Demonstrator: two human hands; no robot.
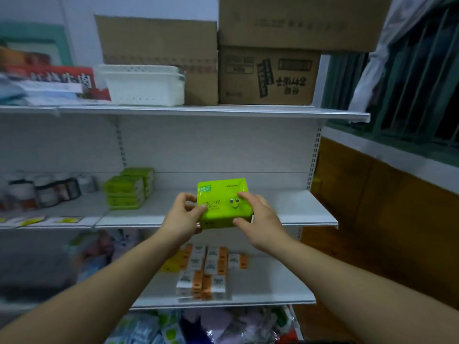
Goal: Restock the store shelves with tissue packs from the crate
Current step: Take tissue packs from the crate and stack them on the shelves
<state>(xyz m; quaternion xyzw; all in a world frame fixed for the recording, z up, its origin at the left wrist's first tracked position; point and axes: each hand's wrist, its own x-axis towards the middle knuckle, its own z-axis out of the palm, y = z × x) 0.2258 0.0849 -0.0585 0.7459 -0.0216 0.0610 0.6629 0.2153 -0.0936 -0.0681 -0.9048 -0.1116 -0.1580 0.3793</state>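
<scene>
I hold a bright green tissue pack (222, 202) with a smiley face printed on it, just above the front edge of the middle white shelf (298, 209). My left hand (182, 216) grips its left side and my right hand (258, 219) grips its right side and front corner. Further left on the same shelf stands a stack of green tissue packs (126, 189), with more behind it against the back panel. The crate is not in view.
Jars (42, 189) stand at the shelf's far left. The top shelf holds a white basket (144, 85) and cardboard boxes (268, 75). Below lie orange-and-white small packs (206, 271). A barred window (409, 95) and brown wall are on the right.
</scene>
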